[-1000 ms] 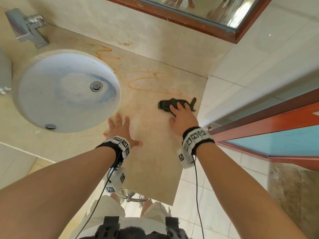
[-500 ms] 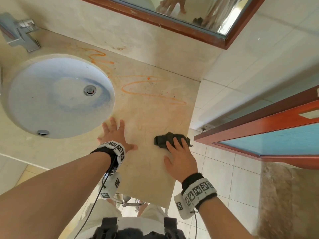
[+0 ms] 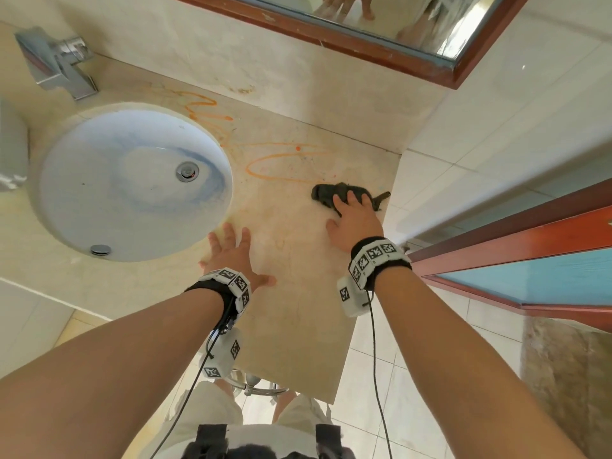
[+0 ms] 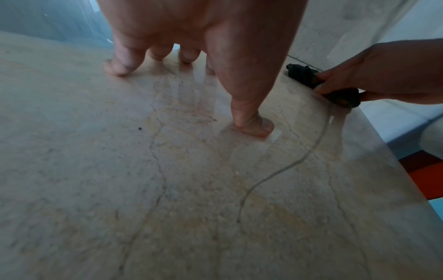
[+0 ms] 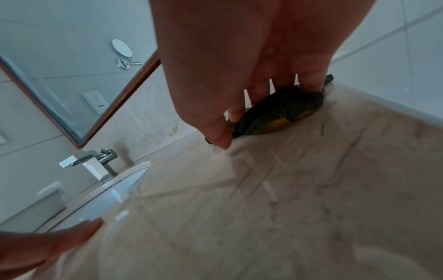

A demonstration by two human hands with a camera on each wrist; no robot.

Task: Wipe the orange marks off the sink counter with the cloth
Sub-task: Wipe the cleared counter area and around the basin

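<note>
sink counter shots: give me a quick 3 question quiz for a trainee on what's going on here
1. True or false: the left hand holds the cloth.
2. The orange marks on the sink counter lie mostly: A, beyond the cloth, toward the mirror; B, inside the basin; C, under the left hand.
3. Fill in: the right hand holds the cloth near the counter's ___ edge.

Key: 1 false; 2 A; 3 right.

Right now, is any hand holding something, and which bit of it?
The right hand grips the dark cloth, fingers over its top and thumb against its near edge. The left hand holds nothing; it rests on the counter.
</note>
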